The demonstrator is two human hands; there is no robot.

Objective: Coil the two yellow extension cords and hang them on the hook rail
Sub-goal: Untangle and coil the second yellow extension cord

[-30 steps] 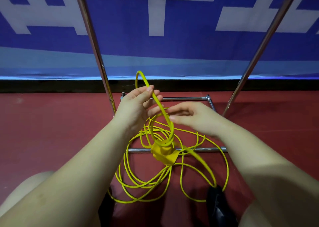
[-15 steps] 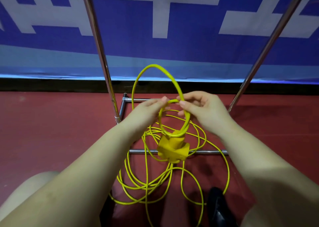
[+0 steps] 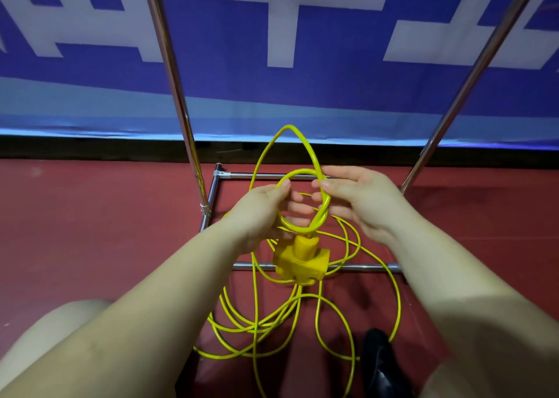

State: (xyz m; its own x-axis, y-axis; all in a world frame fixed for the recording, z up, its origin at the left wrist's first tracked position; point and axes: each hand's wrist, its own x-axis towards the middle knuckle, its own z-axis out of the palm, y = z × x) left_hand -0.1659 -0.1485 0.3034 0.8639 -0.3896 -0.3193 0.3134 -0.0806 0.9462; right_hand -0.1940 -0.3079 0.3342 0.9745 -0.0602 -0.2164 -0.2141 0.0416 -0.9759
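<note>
While the left hand point(image 3: 262, 213) curls round the small first loop of thin yellow extension cord point(image 3: 302, 204), gripping it near its lower left, the right hand point(image 3: 360, 199) pinches the loop's upper right where a second, taller loop rises toward the wall. The chunky yellow multi-outlet socket block point(image 3: 299, 260) dangles just under the held loop, so its weight will tug the coil downward. To my eye the step now is laying that taller loop onto the first: match its size to the one already held, let the cord roll between the fingers so it doesn't twist, and pass it into the left hand's grip. Below, the rest of the cord lies in loose tangled rings on the dark red floor point(image 3: 90, 231), draped over the chrome rack base bar point(image 3: 363, 267), so it could snag when pulled. No hook rail is in view; the two slanting chrome uprights point(image 3: 178, 95) run off the top. I can't separate a second cord from this tangle, and the plug end is nowhere to be made out.
</note>
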